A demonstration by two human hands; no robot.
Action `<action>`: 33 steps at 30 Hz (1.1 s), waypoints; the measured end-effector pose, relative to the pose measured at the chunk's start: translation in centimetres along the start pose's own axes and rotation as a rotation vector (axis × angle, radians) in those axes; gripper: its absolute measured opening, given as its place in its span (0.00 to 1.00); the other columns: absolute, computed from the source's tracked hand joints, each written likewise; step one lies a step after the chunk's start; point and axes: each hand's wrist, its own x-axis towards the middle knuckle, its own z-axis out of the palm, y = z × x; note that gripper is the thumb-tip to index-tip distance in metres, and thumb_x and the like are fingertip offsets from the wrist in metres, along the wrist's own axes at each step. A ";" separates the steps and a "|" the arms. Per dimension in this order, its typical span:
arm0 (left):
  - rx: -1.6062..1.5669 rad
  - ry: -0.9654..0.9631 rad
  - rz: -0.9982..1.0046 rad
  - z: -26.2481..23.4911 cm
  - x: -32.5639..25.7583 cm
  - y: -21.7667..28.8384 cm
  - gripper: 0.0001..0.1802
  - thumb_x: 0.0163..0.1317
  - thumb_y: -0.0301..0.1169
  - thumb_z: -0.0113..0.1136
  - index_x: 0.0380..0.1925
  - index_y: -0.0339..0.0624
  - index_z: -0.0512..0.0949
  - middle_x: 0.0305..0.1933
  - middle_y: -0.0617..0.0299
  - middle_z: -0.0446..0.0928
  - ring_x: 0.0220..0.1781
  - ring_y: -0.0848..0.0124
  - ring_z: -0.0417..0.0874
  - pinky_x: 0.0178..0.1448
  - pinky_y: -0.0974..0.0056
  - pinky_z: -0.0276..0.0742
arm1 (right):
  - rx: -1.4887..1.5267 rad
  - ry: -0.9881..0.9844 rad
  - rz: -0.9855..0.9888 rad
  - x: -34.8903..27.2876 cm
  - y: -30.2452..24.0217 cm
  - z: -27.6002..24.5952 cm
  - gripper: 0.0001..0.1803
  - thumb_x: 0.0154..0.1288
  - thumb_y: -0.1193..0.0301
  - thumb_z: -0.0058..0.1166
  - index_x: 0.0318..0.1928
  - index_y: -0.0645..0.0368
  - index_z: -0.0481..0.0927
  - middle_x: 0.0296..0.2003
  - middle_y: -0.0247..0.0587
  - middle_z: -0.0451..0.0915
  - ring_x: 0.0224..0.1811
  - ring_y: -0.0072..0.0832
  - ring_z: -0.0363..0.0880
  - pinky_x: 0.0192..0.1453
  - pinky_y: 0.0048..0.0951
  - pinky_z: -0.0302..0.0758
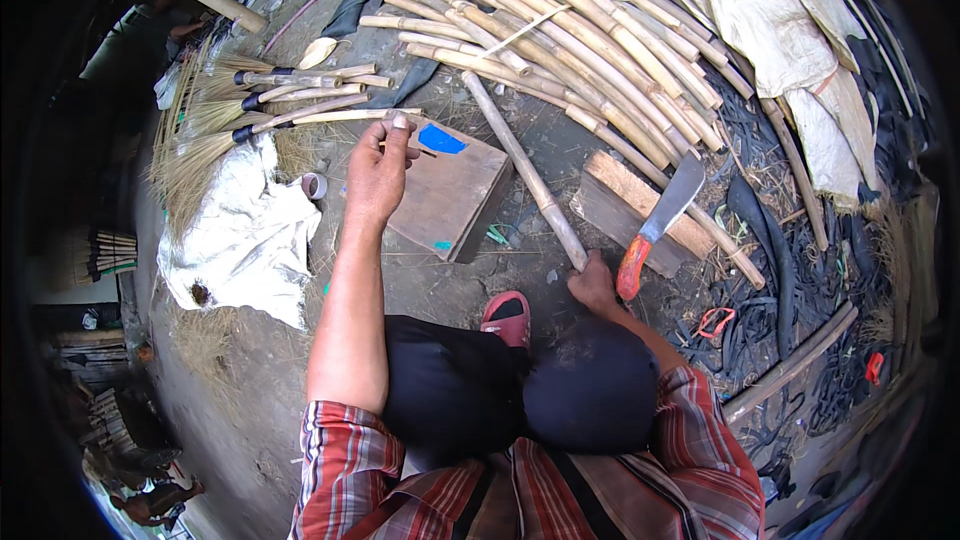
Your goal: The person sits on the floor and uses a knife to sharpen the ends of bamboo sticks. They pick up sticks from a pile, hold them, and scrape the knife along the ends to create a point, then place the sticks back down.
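Note:
My left hand (380, 168) is raised over the left edge of a wooden block (445, 200) with a blue patch on top. Its fingers are curled and pressed to the thumb; a short, thin dark piece shows beside them, too small to name. My right hand (594, 285), closed, grips the near end of a bamboo pole (525, 165), which slants away to the far left, past the block's right side. Just right of that hand, a machete (665, 205) with a red-orange handle leans on a split wood piece (650, 200).
A large pile of bamboo poles (590, 30) covers the far side. Several grass brooms (215, 140) lie at left by a white sack (245, 240) and a small cup (314, 186). Black rubber strips (770, 280) and a pale sack (770, 35) are at right. A pink sandal (508, 315) shows below.

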 end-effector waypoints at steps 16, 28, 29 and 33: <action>-0.967 0.354 -0.075 -5.6 1.3 -1.7 0.42 0.66 0.64 0.60 0.63 0.40 0.65 0.59 0.44 0.74 0.51 0.56 0.82 0.51 0.53 0.84 | -0.056 0.083 -0.645 -13.5 1.6 -14.7 0.24 0.61 0.59 0.69 0.51 0.61 0.80 0.40 0.54 0.83 0.42 0.53 0.83 0.46 0.45 0.77; -1.061 0.666 0.239 -11.2 -3.9 8.1 0.26 0.74 0.54 0.55 0.45 0.39 0.71 0.41 0.56 0.73 0.40 0.62 0.74 0.49 0.56 0.75 | 0.524 0.096 0.151 -2.3 3.9 -10.7 0.29 0.62 0.51 0.64 0.48 0.66 0.80 0.30 0.53 0.85 0.34 0.47 0.86 0.45 0.44 0.79; -1.055 0.639 0.242 -10.7 -4.0 9.1 0.26 0.74 0.54 0.56 0.45 0.39 0.71 0.42 0.55 0.73 0.40 0.62 0.74 0.50 0.56 0.75 | 0.497 0.139 0.152 -2.5 3.9 -11.3 0.28 0.61 0.52 0.64 0.46 0.66 0.81 0.28 0.51 0.85 0.33 0.46 0.86 0.44 0.44 0.79; -1.039 0.618 0.310 -8.2 -5.4 12.1 0.25 0.72 0.50 0.60 0.52 0.41 0.67 0.43 0.55 0.74 0.42 0.64 0.76 0.49 0.55 0.77 | 0.238 0.268 0.097 -6.3 3.8 -18.2 0.23 0.60 0.56 0.62 0.44 0.65 0.81 0.31 0.50 0.86 0.35 0.43 0.86 0.45 0.43 0.78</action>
